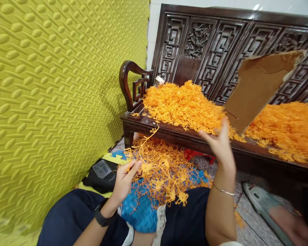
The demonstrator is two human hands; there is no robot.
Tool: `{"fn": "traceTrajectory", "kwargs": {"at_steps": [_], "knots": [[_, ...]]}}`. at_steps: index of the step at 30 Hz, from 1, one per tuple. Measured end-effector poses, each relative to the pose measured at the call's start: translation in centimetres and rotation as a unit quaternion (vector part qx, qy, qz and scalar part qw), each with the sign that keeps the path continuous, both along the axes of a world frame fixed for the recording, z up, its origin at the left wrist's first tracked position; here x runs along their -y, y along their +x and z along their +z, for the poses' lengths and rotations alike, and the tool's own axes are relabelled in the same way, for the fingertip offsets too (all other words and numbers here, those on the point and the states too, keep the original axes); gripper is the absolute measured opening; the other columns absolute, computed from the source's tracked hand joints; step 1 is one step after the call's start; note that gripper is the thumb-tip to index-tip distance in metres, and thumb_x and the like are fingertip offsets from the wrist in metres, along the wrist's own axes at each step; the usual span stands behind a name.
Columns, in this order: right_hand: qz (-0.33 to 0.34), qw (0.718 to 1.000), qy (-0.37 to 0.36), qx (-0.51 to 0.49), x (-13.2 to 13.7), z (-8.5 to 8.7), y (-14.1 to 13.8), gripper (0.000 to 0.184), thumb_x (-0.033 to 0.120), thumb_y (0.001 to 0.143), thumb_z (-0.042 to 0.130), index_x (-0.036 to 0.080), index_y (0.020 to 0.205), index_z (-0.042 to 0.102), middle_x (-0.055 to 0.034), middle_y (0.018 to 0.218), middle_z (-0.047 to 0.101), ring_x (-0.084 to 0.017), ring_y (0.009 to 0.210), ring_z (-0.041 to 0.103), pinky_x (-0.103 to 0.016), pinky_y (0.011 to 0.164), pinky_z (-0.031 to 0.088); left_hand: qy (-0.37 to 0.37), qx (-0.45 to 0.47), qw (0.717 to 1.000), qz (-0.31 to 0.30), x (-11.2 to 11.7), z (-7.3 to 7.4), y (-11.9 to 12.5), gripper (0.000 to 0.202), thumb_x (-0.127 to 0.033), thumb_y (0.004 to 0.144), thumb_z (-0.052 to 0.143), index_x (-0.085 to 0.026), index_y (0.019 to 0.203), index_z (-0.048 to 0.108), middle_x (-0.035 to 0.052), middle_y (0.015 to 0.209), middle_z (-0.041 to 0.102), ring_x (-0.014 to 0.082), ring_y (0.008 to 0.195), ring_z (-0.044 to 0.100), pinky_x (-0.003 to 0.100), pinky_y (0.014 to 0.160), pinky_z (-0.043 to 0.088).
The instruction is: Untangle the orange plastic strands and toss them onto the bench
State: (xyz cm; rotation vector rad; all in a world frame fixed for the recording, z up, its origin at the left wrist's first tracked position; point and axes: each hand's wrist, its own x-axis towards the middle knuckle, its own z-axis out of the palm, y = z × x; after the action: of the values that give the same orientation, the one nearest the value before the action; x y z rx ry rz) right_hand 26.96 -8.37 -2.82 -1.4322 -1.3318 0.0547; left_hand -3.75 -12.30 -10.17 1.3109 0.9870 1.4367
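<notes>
Clear of the bench's edge (169,130), left hand (126,175) holds orange strands (146,168).

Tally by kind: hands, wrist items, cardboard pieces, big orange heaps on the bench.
Hands: 2 (left hand, right hand)
Black wristband: 1
Bracelet: 1
Cardboard piece: 1
Orange heaps on the bench, split by cardboard: 2
Total: 7

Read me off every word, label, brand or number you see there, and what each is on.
No text can be read.
Grey patch on the black cloth: fine marks, too small and blurred to tell whether they are lettering.
White item on the bench: too small to make out any print.
Cardboard: no print visible on the side shown.
Black wristband: nothing readable.
</notes>
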Motion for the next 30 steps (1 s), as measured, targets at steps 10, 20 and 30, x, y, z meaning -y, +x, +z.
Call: {"fn": "traceTrajectory", "kwargs": {"at_steps": [10, 20, 30], "knots": [[0.393, 0.887, -0.204, -0.129, 0.8, -2.9, -7.8, 0.036, 0.046, 0.085, 0.055, 0.018, 0.105, 0.066, -0.0093, 0.101, 0.069, -0.018, 0.090, 0.066, -0.034, 0.084, 0.051, -0.023, -0.001, 1.000, 0.005, -1.3, -0.9, 0.0, 0.037, -0.037, 0.082, 0.057, -0.017, 0.054, 0.044, -0.0060, 0.051, 0.031, 0.0074, 0.048, 0.026, 0.023, 0.048, 0.022], [0.388, 0.879, -0.177, -0.212, 1.5, -2.6, -10.3, 0.017, 0.033, 0.073, 0.072, 0.017, 0.079, 0.065, -0.0004, 0.070, 0.067, -0.011, 0.064, 0.061, -0.024, 0.063, 0.049, -0.019, -0.025, 0.999, 0.017, -1.1, -0.4, 0.3, 0.039, -0.043, 0.081, 0.057, -0.016, 0.053, 0.048, -0.0043, 0.052, 0.039, 0.0080, 0.048, 0.032, 0.022, 0.047, 0.027], [0.155, 0.903, 0.061, -0.395, 1.8, -1.9, -7.9, 0.018, 0.027, 0.061, 0.076, 0.017, 0.066, 0.063, -0.0028, 0.072, 0.067, -0.014, 0.066, 0.061, -0.027, 0.066, 0.048, 0.093, -0.176, 0.968, -0.155, 0.9, -0.9, 2.3, 0.043, -0.038, 0.089, 0.047, -0.018, 0.052, 0.046, -0.0021, 0.053, 0.046, 0.0110, 0.051, 0.043, 0.024, 0.054, 0.034]]}}
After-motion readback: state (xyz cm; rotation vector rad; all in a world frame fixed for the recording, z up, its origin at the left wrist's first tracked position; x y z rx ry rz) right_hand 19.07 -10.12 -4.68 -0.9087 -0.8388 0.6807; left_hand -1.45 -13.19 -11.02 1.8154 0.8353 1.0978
